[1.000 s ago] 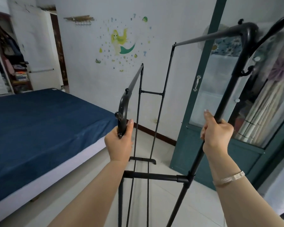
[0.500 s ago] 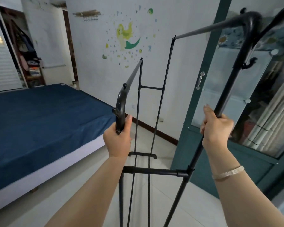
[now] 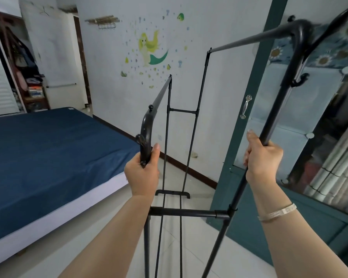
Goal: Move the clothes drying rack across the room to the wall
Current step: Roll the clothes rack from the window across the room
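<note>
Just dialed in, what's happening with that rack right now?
A person is holding the black clothes drying rack with both bare hands. The left hand grips the curved end of the lower rail; the right hand is wrapped around the taller upright pole. The rack carries no clothes and stands on the tiled floor between the blue bed and the green glass door, pointing toward the wall with the mermaid sticker.
</note>
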{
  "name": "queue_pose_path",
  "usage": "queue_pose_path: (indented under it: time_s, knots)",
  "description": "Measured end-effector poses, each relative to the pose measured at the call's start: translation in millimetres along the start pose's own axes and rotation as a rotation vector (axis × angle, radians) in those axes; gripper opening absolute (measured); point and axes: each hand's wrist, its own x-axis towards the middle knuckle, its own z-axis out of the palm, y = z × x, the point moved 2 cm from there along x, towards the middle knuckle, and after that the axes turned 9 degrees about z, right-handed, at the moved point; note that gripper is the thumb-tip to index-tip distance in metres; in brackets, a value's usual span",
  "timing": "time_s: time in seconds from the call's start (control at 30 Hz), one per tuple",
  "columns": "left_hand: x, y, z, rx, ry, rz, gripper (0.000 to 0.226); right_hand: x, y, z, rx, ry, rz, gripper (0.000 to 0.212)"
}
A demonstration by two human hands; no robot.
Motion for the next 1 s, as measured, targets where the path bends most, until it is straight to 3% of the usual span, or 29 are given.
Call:
queue_pose_path:
  time_s: [0.5, 0.7, 1.0]
  knots:
    - [70.1, -65.1, 88.3, 0.018, 0.037, 0.044, 0.05, 131.4, 41.3, 46.5, 0.013, -0.033, 0.021, 0.04]
    - [74.9, -87.0, 143.2, 0.082, 0.104, 0.079, 0.041, 202.0, 55.2, 46.0, 0.025, -0.117, 0.053, 0.037]
    - [83.4, -106.6, 211.0, 0.157, 0.196, 0.076, 0.044, 287.7, 70.4, 52.4, 0.055, -0.227, 0.066, 0.041]
